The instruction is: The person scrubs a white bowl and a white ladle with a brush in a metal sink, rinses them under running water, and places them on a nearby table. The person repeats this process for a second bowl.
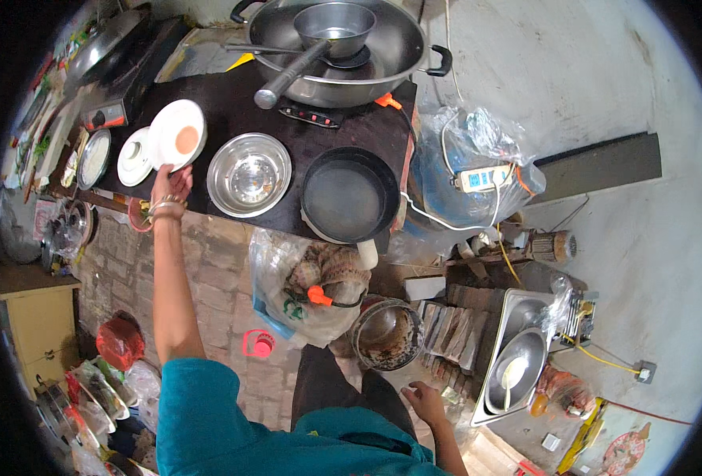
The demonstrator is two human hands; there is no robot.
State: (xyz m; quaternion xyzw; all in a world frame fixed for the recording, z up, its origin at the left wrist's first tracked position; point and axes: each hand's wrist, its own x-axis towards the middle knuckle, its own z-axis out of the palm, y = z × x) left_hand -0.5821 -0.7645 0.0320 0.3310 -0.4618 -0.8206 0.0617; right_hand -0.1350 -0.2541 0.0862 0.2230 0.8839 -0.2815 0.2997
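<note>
My left hand point(172, 185) grips the lower rim of a white bowl point(178, 132), which is tilted and has an orange-brown round patch inside. Partly behind that bowl, a white lid with a knob point(135, 157) lies on the dark table point(232, 113). To its right stand a shiny metal basin point(249, 175) and a dark frying pan point(351, 194) with a pale handle over the table's edge. My right hand point(425, 403) hangs low beside my legs, fingers apart, holding nothing.
A large two-handled wok point(339, 89) holding a metal saucepan point(335, 30) stands at the table's back. A plastic bag point(309, 285) and a bucket point(388, 333) stand below the front edge. A metal sink point(508, 357) is at right, a power strip point(485, 178) beside the table.
</note>
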